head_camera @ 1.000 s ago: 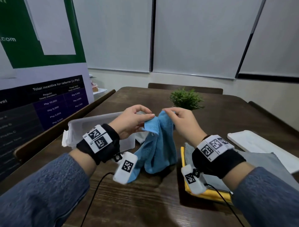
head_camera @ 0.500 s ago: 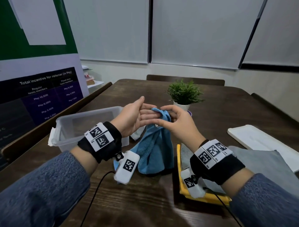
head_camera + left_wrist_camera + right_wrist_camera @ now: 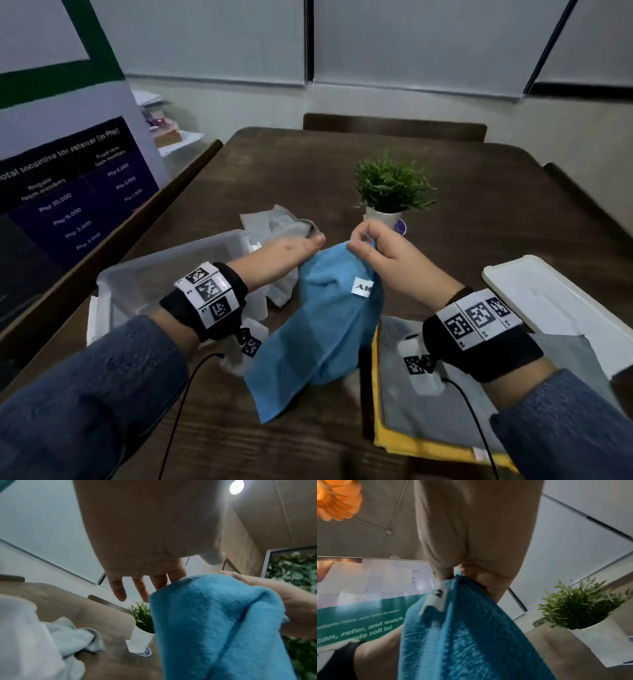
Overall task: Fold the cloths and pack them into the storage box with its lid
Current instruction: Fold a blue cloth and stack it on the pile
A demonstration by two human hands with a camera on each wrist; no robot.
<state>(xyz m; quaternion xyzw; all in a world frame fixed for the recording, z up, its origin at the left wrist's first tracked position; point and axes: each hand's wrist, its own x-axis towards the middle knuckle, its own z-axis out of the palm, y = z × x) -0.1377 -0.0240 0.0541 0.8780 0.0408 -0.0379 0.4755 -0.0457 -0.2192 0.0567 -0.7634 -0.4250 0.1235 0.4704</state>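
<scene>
Blue microfibre: the blue cloth point(image 3: 329, 318) hangs from the right hand point(image 3: 387, 260), whose fingers point(image 3: 358, 246) and thumb pinch the top corner. A white label point(image 3: 362, 287) shows just below the pinch. The lower end of the cloth drapes onto the bench point(image 3: 308, 178), between the storage box point(image 3: 164, 270) and the folded stack on its right.

Change of state: half a second ago both hands met at the top of the blue cloth. Now the left hand point(image 3: 284, 257) has let go. Its fingers point(image 3: 118, 589) are straight and spread and hold nothing; they lie against the cloth's left edge, on the storage box side. One second ago each hand pinched a separate corner, so the two corners appear to have been brought together and passed to the right hand.

Meaning for the task: the first fold of the blue cloth is judged made in the air. The free left hand is placed to run down the edge and take the lower corners for a second fold.

Other items, relative to the storage box:
- The clear box stands open with a pale cloth point(image 3: 274, 222) bunched against its far right corner; what lies inside cannot be told.
- A grey cloth point(image 3: 445, 404) on a yellow cloth point(image 3: 390, 442) lies flat to the right, beyond the blue cloth.
- The white lid point(image 3: 561, 301) lies further right, off the box.
- A potted plant point(image 3: 390, 185) stands beyond, clear of the work.

Packing and closing remain to be done.
</scene>
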